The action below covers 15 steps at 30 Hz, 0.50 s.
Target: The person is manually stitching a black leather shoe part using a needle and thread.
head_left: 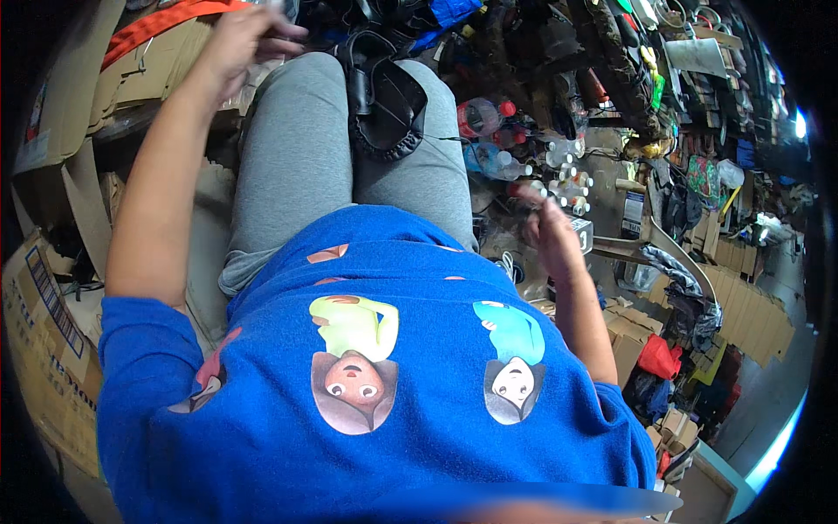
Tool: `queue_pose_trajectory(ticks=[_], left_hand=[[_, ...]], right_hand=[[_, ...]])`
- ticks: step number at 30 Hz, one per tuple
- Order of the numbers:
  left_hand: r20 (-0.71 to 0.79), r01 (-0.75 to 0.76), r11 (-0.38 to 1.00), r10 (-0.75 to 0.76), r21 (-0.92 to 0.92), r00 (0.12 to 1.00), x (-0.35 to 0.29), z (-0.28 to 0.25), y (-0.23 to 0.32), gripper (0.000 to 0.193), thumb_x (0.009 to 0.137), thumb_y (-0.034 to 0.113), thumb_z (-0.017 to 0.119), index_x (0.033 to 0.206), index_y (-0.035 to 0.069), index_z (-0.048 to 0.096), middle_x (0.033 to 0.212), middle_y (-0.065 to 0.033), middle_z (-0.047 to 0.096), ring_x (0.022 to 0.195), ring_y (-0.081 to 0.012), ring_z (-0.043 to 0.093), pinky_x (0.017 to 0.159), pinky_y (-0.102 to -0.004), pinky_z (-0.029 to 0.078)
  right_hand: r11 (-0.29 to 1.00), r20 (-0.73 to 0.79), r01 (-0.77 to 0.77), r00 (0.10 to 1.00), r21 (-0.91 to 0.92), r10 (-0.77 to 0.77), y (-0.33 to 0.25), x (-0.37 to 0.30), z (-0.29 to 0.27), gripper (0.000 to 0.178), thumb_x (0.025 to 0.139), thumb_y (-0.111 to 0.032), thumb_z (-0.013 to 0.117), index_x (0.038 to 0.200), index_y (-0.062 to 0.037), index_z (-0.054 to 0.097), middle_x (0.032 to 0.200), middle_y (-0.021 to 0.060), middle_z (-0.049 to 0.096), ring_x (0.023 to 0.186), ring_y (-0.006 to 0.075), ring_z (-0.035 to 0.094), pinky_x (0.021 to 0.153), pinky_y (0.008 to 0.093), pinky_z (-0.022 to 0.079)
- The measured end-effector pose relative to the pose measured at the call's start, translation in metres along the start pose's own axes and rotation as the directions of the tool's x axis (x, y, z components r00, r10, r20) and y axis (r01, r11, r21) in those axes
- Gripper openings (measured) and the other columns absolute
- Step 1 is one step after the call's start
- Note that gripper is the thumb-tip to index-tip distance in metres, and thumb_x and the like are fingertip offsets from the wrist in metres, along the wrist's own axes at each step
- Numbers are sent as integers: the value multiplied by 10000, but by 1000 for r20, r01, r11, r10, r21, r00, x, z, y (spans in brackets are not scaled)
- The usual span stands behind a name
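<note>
A black, leather-like shoe upper with a puckered rim is being supported across the soft grey trousers, a thin dark thread being trailed from its right side. The bare left hand is being held beside the left knee, fingers loosely curled; the bare right hand is being held near white-capped clear plastic bottles, fingers blurred. Whether anything is being gripped cannot be told. Clean handling is probably being helped by a steadied upper and an unsnagged thread.
</note>
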<state>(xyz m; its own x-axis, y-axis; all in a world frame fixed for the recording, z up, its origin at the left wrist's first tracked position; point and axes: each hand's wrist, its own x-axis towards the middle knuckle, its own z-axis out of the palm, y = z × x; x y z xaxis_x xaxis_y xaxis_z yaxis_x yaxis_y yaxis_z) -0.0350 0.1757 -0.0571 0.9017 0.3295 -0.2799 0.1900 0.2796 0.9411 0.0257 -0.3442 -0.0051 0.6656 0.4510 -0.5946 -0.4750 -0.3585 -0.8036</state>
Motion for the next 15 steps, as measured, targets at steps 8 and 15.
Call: queue_pose_trajectory(ticks=[8, 15], left_hand=[[418, -528, 458, 324, 715, 849, -93, 111, -4, 389, 732, 364, 734, 910, 45, 601, 851, -115, 590, 761, -285, 610, 708, -375, 494], [549, -621, 198, 321, 758, 772, -87, 146, -30, 385, 727, 375, 721, 849, 53, 550, 853, -130, 557, 749, -337, 593, 678, -417, 487]], right_hand=[[767, -117, 379, 857, -517, -502, -72, 56, 42, 403, 880, -237, 638, 1232, -57, 561, 1155, 108, 551, 1032, 203, 575, 862, 322, 467], [360, 296, 430, 881, -828, -370, -109, 112, 142, 322, 801, -296, 721, 915, -16, 609, 717, 90, 596, 670, 136, 557, 619, 294, 463]])
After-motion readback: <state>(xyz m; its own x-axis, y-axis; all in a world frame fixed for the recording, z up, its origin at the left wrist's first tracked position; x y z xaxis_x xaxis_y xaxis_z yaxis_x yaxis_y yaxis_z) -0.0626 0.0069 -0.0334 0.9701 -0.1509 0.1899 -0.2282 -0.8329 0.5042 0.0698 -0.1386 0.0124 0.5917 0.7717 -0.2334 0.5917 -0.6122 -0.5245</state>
